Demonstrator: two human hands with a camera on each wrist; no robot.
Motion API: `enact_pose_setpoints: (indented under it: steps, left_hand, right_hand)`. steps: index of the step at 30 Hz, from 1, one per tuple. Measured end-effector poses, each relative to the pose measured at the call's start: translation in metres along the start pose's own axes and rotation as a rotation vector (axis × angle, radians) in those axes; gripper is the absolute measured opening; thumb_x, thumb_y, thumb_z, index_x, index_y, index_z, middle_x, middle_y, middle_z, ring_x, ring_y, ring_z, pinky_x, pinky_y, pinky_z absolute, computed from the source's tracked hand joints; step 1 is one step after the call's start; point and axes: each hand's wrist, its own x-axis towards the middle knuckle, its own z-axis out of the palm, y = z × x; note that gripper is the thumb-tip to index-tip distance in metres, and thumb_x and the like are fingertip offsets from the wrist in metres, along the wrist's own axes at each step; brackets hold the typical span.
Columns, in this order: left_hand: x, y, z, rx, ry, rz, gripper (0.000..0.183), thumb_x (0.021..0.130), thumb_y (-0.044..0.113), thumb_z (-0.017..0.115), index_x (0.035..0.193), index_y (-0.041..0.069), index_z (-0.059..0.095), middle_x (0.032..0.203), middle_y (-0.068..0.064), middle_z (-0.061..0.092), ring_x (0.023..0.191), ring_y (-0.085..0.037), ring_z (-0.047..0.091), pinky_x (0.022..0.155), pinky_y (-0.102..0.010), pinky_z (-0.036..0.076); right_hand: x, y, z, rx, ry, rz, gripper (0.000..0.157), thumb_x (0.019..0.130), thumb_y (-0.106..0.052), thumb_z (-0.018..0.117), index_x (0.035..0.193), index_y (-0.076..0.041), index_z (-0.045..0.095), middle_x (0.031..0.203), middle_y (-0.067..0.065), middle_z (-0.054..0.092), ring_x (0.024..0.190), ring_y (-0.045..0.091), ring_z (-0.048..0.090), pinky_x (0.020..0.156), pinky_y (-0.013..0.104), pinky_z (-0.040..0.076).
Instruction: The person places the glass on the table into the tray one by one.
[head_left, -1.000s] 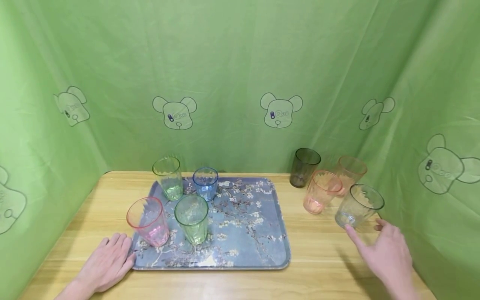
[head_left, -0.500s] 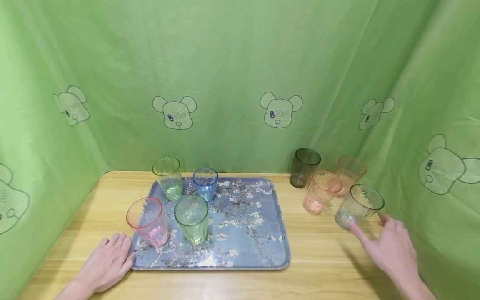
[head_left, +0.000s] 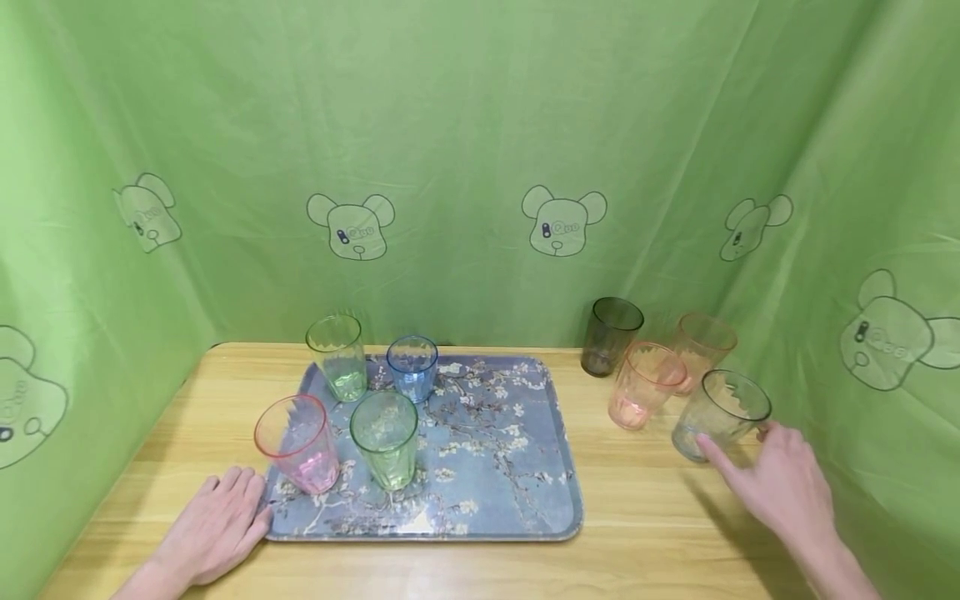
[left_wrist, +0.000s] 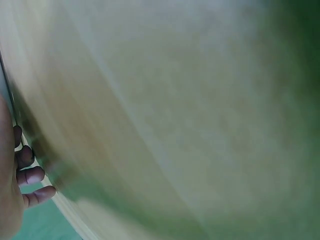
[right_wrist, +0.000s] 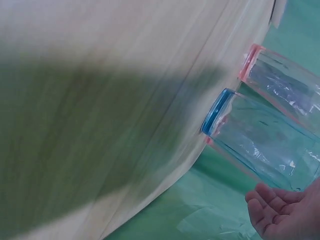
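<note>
At the right, my right hand [head_left: 783, 479] is beside a clear, dark-rimmed glass [head_left: 720, 417], its thumb overlapping the glass's near side and its fingers by the right side. In the right wrist view this glass [right_wrist: 265, 137] shows a blue base, with fingertips [right_wrist: 267, 202] close by its wall. My left hand [head_left: 213, 525] rests on the table, its thumb at the left edge of a blue blossom-patterned tray [head_left: 510, 500]. On the tray stand a pink glass [head_left: 300, 446], a green glass [head_left: 385, 442], a yellow-green glass [head_left: 337, 358] and a blue glass [head_left: 412, 371].
Behind the clear glass are two pinkish glasses, a nearer one [head_left: 645, 387] and a farther one [head_left: 701, 354]. A dark grey glass [head_left: 609, 337] stands at their left. Green curtains [head_left: 465, 133] with bear-head prints enclose the wooden table [head_left: 615, 533] at the back and sides.
My right hand has shifted slightly, its thumb a little higher along the clear glass and its fingers nearer the right side. The glasses, tray and left hand stay put.
</note>
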Motion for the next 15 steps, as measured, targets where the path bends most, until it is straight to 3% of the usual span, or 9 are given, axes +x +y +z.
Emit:
enact_pose_setpoints:
  steps: [6,15]
  left_hand:
    - [-0.001,0.001,0.0,0.002,-0.009,-0.004,0.025,0.086,0.036,0.061,0.09,0.015,0.048,0.081,0.003,0.04,0.078,-0.016,0.041,0.068,-0.034,0.035]
    - [-0.001,0.0,0.001,0.011,0.025,0.011,0.024,0.087,0.037,0.059,0.088,0.015,0.047,0.081,0.003,0.039,0.076,-0.016,0.04,0.067,-0.033,0.033]
  right_hand:
    - [0.008,0.005,0.002,-0.018,-0.012,-0.009,0.113,0.094,-0.071,0.059,0.133,0.033,0.037,0.12,0.054,0.046,0.097,0.059,0.052,0.07,0.063,0.048]
    - [0.023,0.013,0.004,-0.002,-0.065,-0.007,0.118,0.096,-0.071,0.056,0.138,0.035,0.027,0.126,0.057,0.041,0.099,0.064,0.052,0.075,0.069,0.048]
